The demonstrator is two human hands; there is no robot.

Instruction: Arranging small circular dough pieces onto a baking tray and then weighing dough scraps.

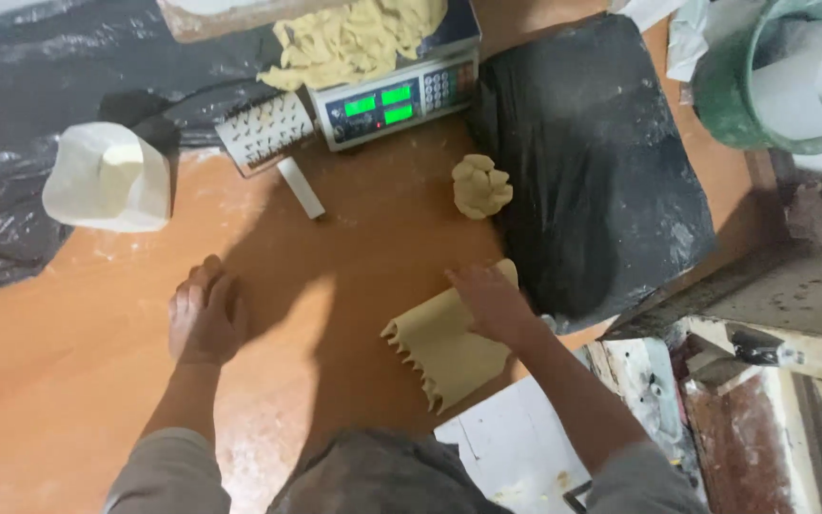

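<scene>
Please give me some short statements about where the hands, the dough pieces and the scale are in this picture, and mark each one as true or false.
1. The right hand presses on a flat dough sheet with a notched edge. True.
2. The left hand holds the white roller. False: it lies flat on the bare orange table, apart from the roller.
3. A lump of dough sits beside the black plastic sheet. True.
4. The scale is empty. False: a pile of dough strips lies on it.
5. The scale's display glows green. True.
</scene>
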